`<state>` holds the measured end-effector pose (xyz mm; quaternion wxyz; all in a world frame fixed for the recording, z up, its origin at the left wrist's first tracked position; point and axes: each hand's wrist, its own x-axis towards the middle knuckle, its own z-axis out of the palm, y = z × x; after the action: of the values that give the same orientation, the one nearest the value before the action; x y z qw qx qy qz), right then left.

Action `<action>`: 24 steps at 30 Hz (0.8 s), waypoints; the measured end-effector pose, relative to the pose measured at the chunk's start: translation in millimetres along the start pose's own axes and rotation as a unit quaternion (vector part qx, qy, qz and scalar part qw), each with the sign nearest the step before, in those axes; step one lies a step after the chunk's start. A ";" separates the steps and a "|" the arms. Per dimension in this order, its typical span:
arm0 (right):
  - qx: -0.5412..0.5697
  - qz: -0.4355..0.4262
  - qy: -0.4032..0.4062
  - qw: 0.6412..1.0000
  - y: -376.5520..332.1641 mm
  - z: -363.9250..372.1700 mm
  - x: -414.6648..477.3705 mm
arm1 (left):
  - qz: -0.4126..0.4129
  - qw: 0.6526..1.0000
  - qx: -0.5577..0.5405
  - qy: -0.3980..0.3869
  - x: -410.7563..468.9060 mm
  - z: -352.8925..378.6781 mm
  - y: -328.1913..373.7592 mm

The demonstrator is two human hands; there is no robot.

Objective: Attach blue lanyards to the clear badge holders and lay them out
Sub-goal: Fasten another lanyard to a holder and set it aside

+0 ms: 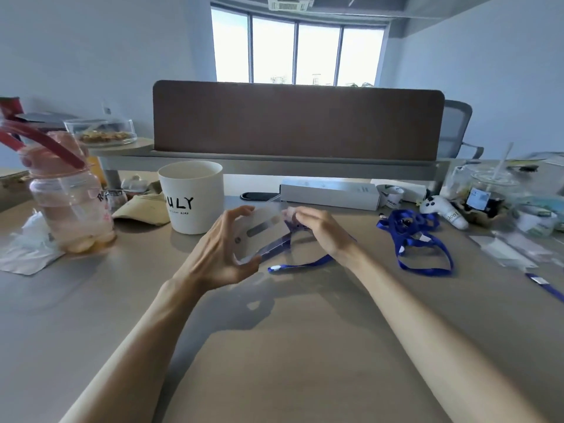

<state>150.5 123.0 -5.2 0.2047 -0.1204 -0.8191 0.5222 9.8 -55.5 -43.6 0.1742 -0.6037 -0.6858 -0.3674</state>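
Hands meet just above the worktop [274, 346]. The left hand [218, 250] grips a clear holder [262, 236] by its edges, thumb on the near edge and fingers curled over the far one, holding it tilted. The right hand [319, 228] is curled at the holder's right end, pinching what looks like the clip end of a blue lanyard [300, 265]. Blur hides the clip, so I cannot tell whether it is through the slot. The strap trails from that hand onto the worktop, and its white-tagged end lies just beside the left thumb.

Risks, as I judge them: the holder is slick and held only by its edges, so a hard push from the clip could twist it loose. The clip may also catch beside the slot rather than in it. The loose strap could snag under a wrist when the pair is laid out.

Right of the hands lies a tangle of spare lanyards [418, 239], and further right lie more holders [503, 253]. To the left, a white cup [195, 198] shows no contents from here. A pink bottle [68, 203] holds pale lumps at its bottom. Far left, a lidded dish [103, 131] holds brown snacks. Far right, a plastic cup [485, 193] with a straw holds a dark drink.
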 end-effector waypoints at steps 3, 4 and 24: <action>-0.005 0.015 -0.006 1.000 0.7 0.0 1.9 | 0.010 0.999 0.036 -0.018 0.1 -0.8 -2.1; -0.012 0.020 -0.007 1.000 1.2 0.0 2.6 | 0.014 0.998 0.047 -0.028 0.7 -0.5 -3.3; -0.065 -0.013 -0.071 0.995 -14.6 10.1 -25.2 | -0.211 0.970 -0.081 -0.086 13.1 -16.4 -13.4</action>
<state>168.5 98.3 -1.0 0.1450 -0.0855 -0.8651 0.4726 -9.1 -58.0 -27.6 -0.0162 -0.4870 -0.7781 -0.3965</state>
